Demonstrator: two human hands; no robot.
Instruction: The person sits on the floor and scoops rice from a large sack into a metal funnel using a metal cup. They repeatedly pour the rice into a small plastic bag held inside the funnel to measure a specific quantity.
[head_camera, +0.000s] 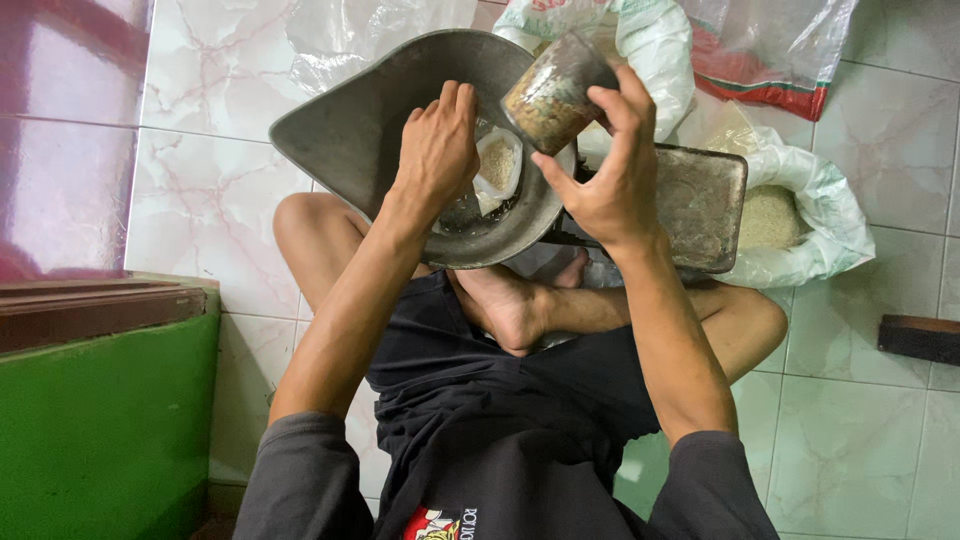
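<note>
At the bottom of the frame a dark shirt and shorts are seen, with crossed bare legs and a foot (505, 305) resting on the tiled floor (210, 190) at centre. Further up, the left hand (437, 150) is laid inside a large grey metal scoop pan (345, 130), its grip closed loosely around the mouth of a small clear plastic bag (497, 165), which is held open just right of the fingers; a little pale grain can be seen inside the bag already. Just to the right, the right hand (610, 180) is wrapped firmly around a cylindrical measuring can (550, 95), which is tilted with its filled mouth turned toward the bag and the camera; grain is heaped level in it and none is seen falling. It is judged that the can has been filled and brought over the bag, while the pouring is barely begun or not yet begun, so the filling of the bag, and any closing of it, is left. Behind the right hand a flat rectangular metal tray (705, 205) is set, partly hidden. Right of it an open white sack of pale grain (775, 215) stands, and at the upper edge more plastic sacks (760, 50) are lying.
</note>
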